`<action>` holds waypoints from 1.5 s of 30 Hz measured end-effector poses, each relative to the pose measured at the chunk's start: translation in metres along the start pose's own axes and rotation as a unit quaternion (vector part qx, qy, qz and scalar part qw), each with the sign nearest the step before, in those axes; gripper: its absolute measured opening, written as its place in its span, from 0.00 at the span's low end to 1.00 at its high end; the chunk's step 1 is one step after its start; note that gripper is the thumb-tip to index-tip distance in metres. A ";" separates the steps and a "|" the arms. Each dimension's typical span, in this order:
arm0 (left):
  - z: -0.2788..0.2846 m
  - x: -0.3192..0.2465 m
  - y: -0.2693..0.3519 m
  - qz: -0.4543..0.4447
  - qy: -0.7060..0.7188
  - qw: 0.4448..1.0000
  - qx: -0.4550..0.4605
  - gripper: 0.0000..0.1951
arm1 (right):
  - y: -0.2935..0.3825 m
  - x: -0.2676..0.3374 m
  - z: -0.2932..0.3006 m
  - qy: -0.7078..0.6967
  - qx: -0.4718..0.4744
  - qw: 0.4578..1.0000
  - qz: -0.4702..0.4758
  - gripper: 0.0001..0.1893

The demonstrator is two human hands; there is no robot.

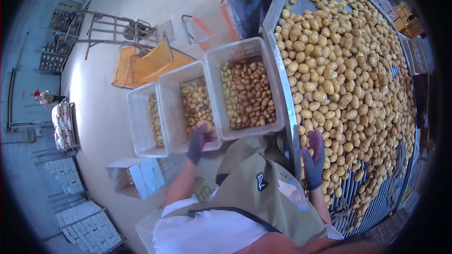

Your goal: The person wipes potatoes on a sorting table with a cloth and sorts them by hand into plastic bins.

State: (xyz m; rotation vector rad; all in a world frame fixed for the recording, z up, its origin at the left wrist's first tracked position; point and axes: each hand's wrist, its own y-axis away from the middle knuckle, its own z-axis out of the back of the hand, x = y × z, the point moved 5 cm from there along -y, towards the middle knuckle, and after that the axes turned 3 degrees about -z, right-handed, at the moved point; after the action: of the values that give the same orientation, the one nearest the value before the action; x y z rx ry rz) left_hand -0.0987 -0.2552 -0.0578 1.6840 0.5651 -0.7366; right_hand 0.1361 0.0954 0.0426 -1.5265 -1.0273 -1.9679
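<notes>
My left hand [200, 141], in a purple and grey glove, is over the near end of the middle white plastic crate [172, 113]. Its blurred fingers are around a pale potato [204, 125]. My right hand [314, 158], gloved alike, is at the left edge of a metal sorting table [290, 113], palm up beside the heaped potatoes [339, 88], with its fingers apart and nothing in them. Smaller potatoes lie in the middle crate. The crate nearest the table [209, 88] holds brown and greenish potatoes, and the far-left crate [143, 120] holds pale ones.
Metal rollers [374, 208] show at the table's near end. Beyond the crates stand an orange cart [159, 65], a hand truck [106, 30] and a clear bin with orange strips [212, 28]. Another person [243, 0] is at the table's far left. An open carton [141, 178] lies at lower left.
</notes>
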 end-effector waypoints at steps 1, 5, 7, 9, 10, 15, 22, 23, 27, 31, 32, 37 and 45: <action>0.019 0.000 -0.022 0.050 0.024 0.998 0.004 0.26 | 0.005 -0.002 0.003 0.003 -0.007 1.000 -0.004 0.36; 0.022 0.017 -0.053 0.218 -0.063 0.973 -0.038 0.29 | 0.012 0.019 -0.001 -0.151 -0.045 0.987 0.016 0.29; -0.080 -0.018 -0.010 -0.074 -0.089 0.986 0.118 0.32 | 0.023 0.008 -0.006 -0.609 0.021 0.792 -0.039 0.24; -0.200 -0.022 0.059 -0.123 -0.181 0.941 0.257 0.28 | 0.037 0.015 -0.027 -0.637 0.043 0.768 -0.055 0.21; -0.244 -0.006 0.083 -0.195 -0.255 0.897 0.304 0.26 | 0.041 0.021 -0.040 -0.649 0.064 0.756 -0.054 0.19; -0.332 0.076 0.131 -0.133 -0.332 0.814 0.457 0.22 | 0.092 0.032 0.013 -0.600 -0.021 0.796 0.081 0.14; -0.380 0.131 0.247 -0.253 -0.438 0.707 0.495 0.19 | 0.247 0.018 0.067 -0.481 -0.256 0.831 0.115 0.22; -0.378 0.145 0.256 -0.255 -0.444 0.697 0.501 0.19 | 0.272 0.017 0.075 -0.392 -0.269 0.872 0.119 0.25; -0.391 0.189 0.335 -0.287 -0.334 0.614 0.655 0.14 | 0.300 -0.052 0.086 -0.618 -0.257 0.727 0.154 0.25; -0.408 0.226 0.357 -0.288 -0.523 0.478 0.645 0.13 | 0.300 -0.098 0.077 -0.648 -0.315 0.678 0.145 0.22; -0.414 0.233 0.355 -0.302 -0.499 0.468 0.664 0.14 | 0.301 -0.092 0.079 -0.623 -0.358 0.679 0.148 0.22; -0.427 0.278 0.405 -0.335 -0.389 0.384 0.768 0.15 | 0.366 -0.080 0.070 -0.443 -0.474 0.761 -0.024 0.25; -0.516 0.279 0.405 -0.203 -0.314 0.537 0.756 0.15 | 0.498 -0.106 0.016 -0.542 -0.597 0.590 0.022 0.34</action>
State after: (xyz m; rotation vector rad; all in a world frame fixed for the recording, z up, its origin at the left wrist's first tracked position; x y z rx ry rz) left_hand 0.4694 0.1504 0.0869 2.4733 -0.5229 -2.5543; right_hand 0.5388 -0.2136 0.0849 -3.6349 0.4175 -1.4395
